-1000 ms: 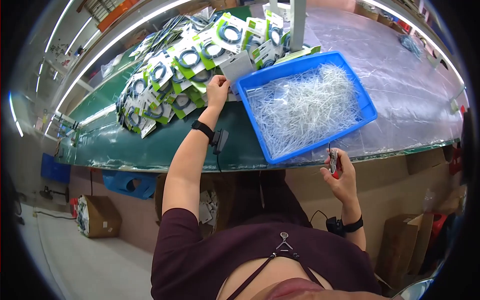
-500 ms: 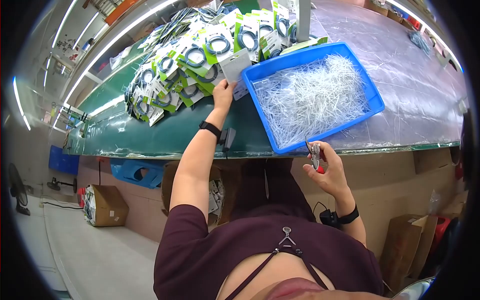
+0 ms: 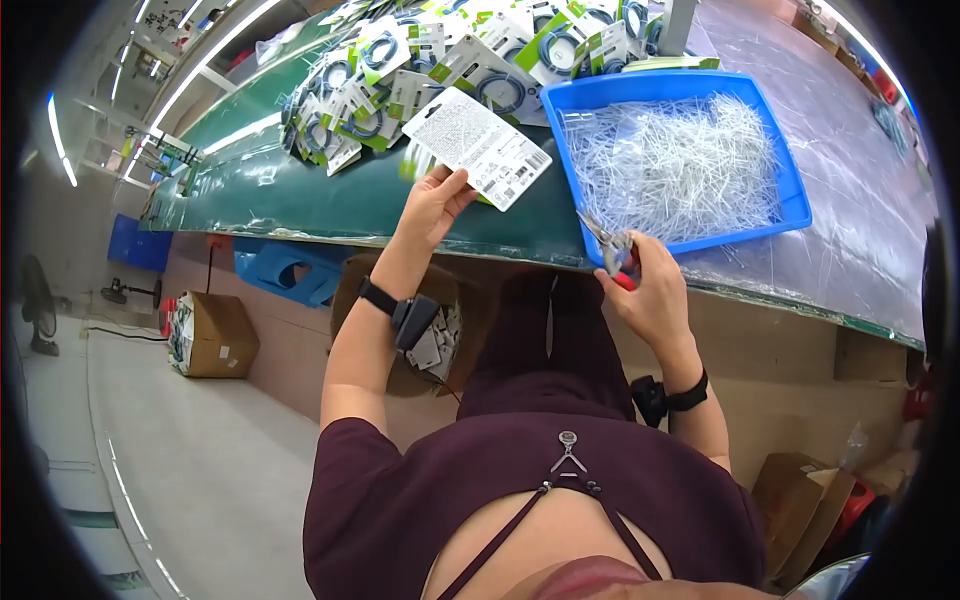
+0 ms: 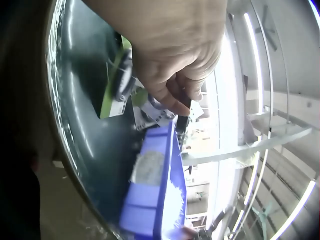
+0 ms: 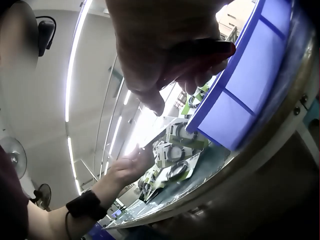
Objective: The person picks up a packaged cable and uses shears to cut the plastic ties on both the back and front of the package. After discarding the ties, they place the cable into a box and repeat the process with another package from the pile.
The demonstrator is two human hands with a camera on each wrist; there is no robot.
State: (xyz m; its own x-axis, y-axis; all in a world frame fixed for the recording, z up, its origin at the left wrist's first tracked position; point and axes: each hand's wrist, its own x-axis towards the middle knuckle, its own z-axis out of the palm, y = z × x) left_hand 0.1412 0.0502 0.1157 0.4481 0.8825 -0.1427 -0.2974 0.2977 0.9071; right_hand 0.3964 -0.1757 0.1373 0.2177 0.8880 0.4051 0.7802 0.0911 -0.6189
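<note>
My left hand (image 3: 433, 208) pinches the lower edge of a white cable package card (image 3: 478, 148). The card's printed back, with small text and a barcode, faces up and tilts over the green table near the front edge. In my right hand (image 3: 652, 300) are pliers (image 3: 610, 248) with red handles, their metal jaws pointing up and left over the near corner of a blue bin (image 3: 793, 195). Thin clear plastic strips (image 3: 690, 165) fill that bin. In the right wrist view, the red handle (image 5: 229, 48) shows inside the curled right fingers.
Behind the left hand lies a heap of carded cables (image 3: 380, 50) on the green tabletop (image 3: 270, 195). A grey post (image 3: 677, 25) rises behind the bin. Below the table are an open carton (image 3: 440, 345) with white cards and another box (image 3: 222, 335) on the floor.
My left hand has drawn the card away from the heap, toward the table's front edge. The pliers have come left and up to the bin's near corner. The head view has shifted.
</note>
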